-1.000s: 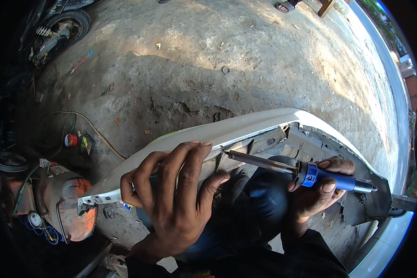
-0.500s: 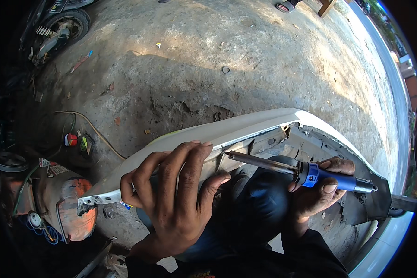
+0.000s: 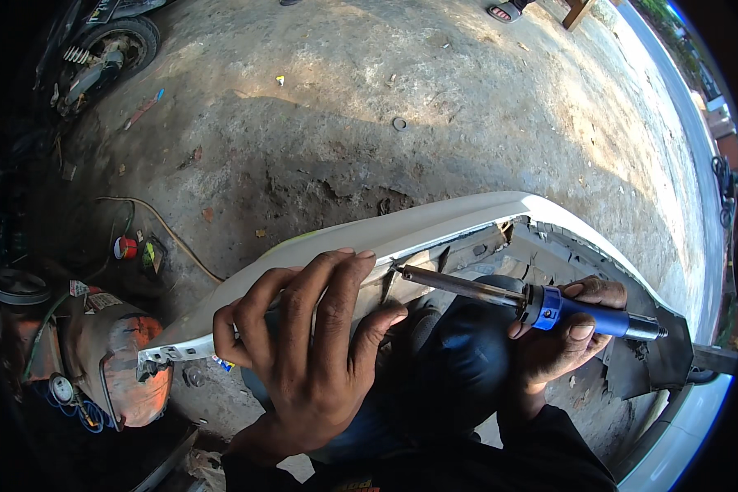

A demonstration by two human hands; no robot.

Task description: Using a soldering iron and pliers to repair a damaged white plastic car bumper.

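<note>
A white car bumper [image 3: 369, 228] lies across my lap with its hollow inner side toward me. My left hand [image 3: 316, 361] grips its near edge, fingers over the white shell and thumb on the inner side. In my right hand [image 3: 570, 332] is a soldering iron [image 3: 467, 287] with a blue handle, held closed around the grip. Its metal shaft points left, and the thin tip meets the bumper's inner edge just right of my left fingertips. Whether the tip presses into the plastic is too small to tell.
An orange, worn air tank [image 3: 135, 361] with a pressure gauge [image 3: 61, 388] stands at the left, near a hose [image 3: 168, 230] and a red-and-white roll [image 3: 125, 248]. A motorcycle wheel [image 3: 127, 45] is at the far left. A sandalled foot [image 3: 505, 12] shows at the far edge.
The soldering iron has shifted very slightly to the left. My left hand and the bumper stay in place. A dark shape has appeared by the road at the far right.
</note>
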